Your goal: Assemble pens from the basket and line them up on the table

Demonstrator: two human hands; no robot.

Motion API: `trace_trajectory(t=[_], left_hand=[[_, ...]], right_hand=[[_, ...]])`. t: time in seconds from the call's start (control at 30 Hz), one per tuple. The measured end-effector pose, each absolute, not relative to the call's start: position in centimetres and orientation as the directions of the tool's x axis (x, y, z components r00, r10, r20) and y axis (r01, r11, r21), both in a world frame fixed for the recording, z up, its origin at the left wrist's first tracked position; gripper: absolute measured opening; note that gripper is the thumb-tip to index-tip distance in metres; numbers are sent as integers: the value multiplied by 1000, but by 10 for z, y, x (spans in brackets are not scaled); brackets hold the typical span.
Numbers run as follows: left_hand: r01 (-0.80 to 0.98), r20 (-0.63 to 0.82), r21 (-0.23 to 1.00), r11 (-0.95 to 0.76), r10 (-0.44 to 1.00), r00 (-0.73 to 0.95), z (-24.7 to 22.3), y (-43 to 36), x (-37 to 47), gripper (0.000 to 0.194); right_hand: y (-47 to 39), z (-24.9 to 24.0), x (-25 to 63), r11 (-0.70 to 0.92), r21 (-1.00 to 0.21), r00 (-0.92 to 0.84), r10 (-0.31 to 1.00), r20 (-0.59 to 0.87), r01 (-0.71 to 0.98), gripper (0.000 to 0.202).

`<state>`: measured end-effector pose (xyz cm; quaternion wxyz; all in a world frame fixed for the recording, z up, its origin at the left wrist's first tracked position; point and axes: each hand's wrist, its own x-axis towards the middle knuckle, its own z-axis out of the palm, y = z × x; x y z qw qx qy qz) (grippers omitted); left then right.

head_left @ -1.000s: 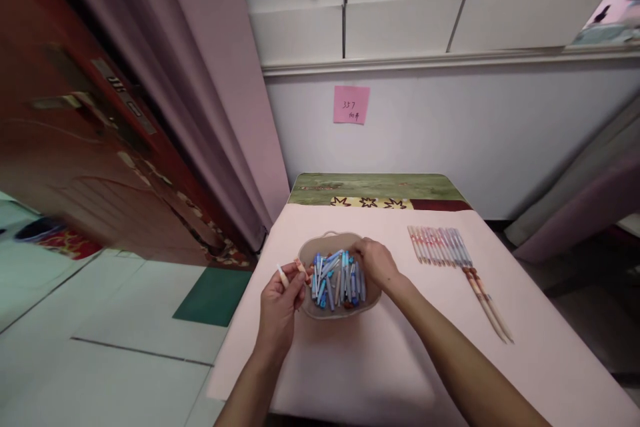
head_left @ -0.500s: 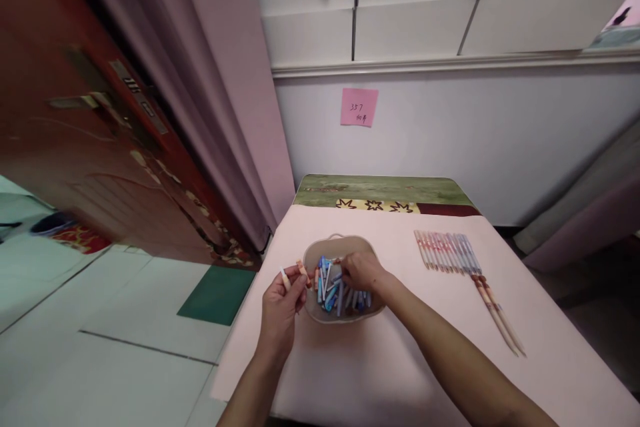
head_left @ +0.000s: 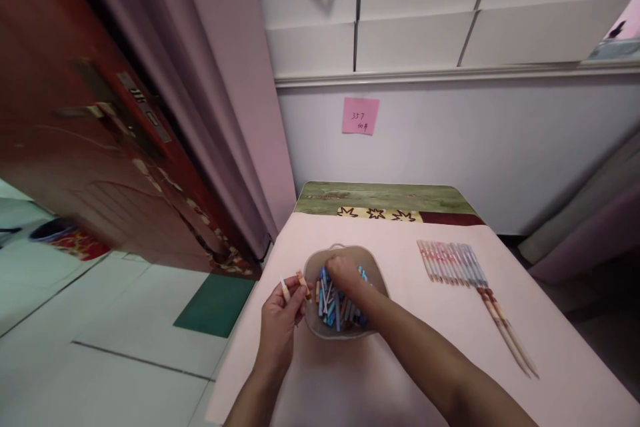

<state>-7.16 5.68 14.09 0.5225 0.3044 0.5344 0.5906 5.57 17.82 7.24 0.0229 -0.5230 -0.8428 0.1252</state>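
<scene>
Currently, the left hand retains two short pieces above the near-left edge of the bin. The white-tipped piece stands tilted, its white end directed away from the person and slightly left. The orange-patterned piece lies just right of it, with its long axis roughly parallel and its far end likewise leaning left.

The bin is a rounded, beige container with a loop handle on its far side, set on the pink-covered worktop. It contains a loose heap of blue and grey pieces, with a few brown ones among them. Most visible long axes run from the near side to the far side; several lie diagonally across the others.

To the right of the bin, a row of pens lies flat, side by side and parallel, tips toward the person. Two long pens lie at its near-right corner, close together, brown ends away and tips directed toward the person and rightward.

Left hand pose: raised from the near side, thumb and fingers closed in a pinch on the two pieces. Right hand pose: reaching from the right across the bin, back upward, fingers curled down into it. Whether these fingers grip a piece cannot be told.
</scene>
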Motion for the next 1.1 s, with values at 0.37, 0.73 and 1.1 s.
trace_trajectory(t=[0.37, 0.73, 1.1], left_hand=[[-312, -209, 942, 122, 942, -263, 148, 61, -59, 41], [-272, -205, 950, 151, 962, -181, 146, 70, -42, 36], [-86, -1, 996, -11, 989, -145, 139, 66, -27, 21]], right_hand=[[169, 80, 63, 449, -352, -480, 877, 0, 821, 21], [144, 136, 127, 177, -926, -250, 964, 94, 334, 15], [116, 186, 140, 109, -991, -344, 936, 77, 75, 20]])
